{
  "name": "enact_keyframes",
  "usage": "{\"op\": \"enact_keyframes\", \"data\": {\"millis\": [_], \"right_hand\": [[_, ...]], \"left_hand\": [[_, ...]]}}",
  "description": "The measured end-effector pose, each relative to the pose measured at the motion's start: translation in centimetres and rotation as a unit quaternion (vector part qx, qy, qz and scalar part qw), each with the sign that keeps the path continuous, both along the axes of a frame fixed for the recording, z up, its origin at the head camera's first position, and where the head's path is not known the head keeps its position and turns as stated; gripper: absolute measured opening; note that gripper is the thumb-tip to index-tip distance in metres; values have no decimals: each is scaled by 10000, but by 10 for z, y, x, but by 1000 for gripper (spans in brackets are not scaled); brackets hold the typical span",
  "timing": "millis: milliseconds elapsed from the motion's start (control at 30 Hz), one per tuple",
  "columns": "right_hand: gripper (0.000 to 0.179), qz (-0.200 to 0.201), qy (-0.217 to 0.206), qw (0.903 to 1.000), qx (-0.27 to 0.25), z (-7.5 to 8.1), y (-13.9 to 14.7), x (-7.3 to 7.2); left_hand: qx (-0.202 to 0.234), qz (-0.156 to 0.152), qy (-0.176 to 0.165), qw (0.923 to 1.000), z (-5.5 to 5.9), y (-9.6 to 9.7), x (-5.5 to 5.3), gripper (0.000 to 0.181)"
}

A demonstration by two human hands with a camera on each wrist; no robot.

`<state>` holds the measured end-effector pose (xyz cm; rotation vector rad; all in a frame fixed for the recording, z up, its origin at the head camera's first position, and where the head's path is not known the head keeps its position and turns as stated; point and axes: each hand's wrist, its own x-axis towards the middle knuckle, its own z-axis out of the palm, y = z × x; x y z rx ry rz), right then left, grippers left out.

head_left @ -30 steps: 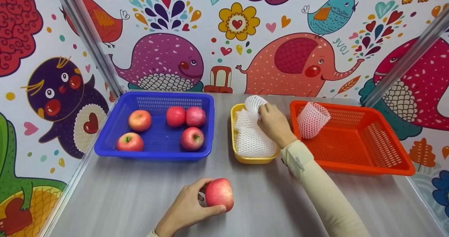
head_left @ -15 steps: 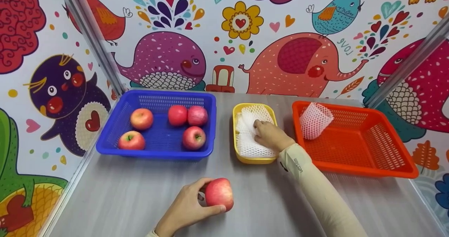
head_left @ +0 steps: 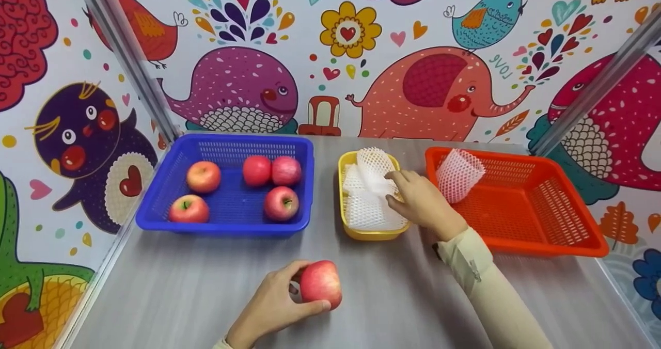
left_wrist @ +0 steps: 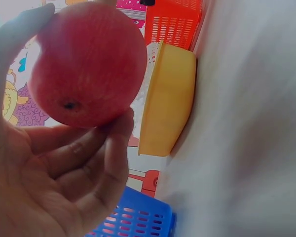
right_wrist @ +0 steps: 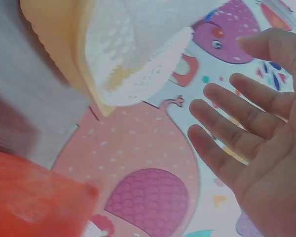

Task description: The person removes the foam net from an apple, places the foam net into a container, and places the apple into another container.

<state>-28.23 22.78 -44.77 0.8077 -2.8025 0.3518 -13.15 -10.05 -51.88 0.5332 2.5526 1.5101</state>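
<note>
My left hand [head_left: 273, 300] grips a red apple [head_left: 321, 285] above the front of the table, thumb on the near side and fingers behind. In the left wrist view the same apple [left_wrist: 91, 64] shows its dark blossom end. My right hand [head_left: 421, 199] hovers over the right side of a small yellow basket [head_left: 374, 235]. Its fingers [right_wrist: 222, 106] are spread and loosely bent, with nothing held, apart from the net in the right wrist view. White foam net sleeves [head_left: 376, 171] fill the yellow basket, one leaning up over its back rim.
At the left stands a blue basket [head_left: 222, 227] holding several apples [head_left: 281, 203]. To the right, a red basket [head_left: 521, 220] has a pinkish foam net sleeve [head_left: 459, 176] in its left back corner. A printed wall [head_left: 330, 70] rises behind the grey table [head_left: 181, 282].
My right hand first held a net sleeve up at the yellow basket's back, then lowered onto the nets, and now has let go and shifted right. The left hand keeps its apple.
</note>
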Motion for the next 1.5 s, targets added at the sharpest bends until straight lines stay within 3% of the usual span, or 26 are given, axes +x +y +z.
{"op": "enact_keyframes", "data": {"millis": [200, 400, 533, 800, 1100, 1167, 1333, 1500], "right_hand": [[42, 141, 369, 9990, -198, 1, 7, 31], [41, 394, 394, 9930, -1043, -8, 13, 61], [42, 578, 390, 9864, -1488, -17, 12, 85], [48, 827, 565, 9780, -1830, -32, 8, 124], [55, 762, 460, 9750, -2036, -36, 10, 134], [53, 756, 376, 9746, -2074, -38, 12, 135], [48, 741, 271, 9742, -2116, -42, 14, 137], [50, 701, 282, 9740, -2138, -46, 14, 141]], "left_hand": [[44, -12, 134, 9999, 1, 2, -1, 66], [95, -6, 320, 9994, 2, 2, -3, 65], [78, -26, 279, 9996, 1, 2, -3, 63], [33, -17, 116, 9999, -1, 0, 0, 62], [-169, 105, 278, 9994, 6, -2, -5, 67], [-273, 186, 533, 9980, 10, -6, -8, 68], [-473, 503, 1291, 9892, 29, -23, -23, 68], [-692, 1011, 1417, 9823, 54, -50, -45, 75]]}}
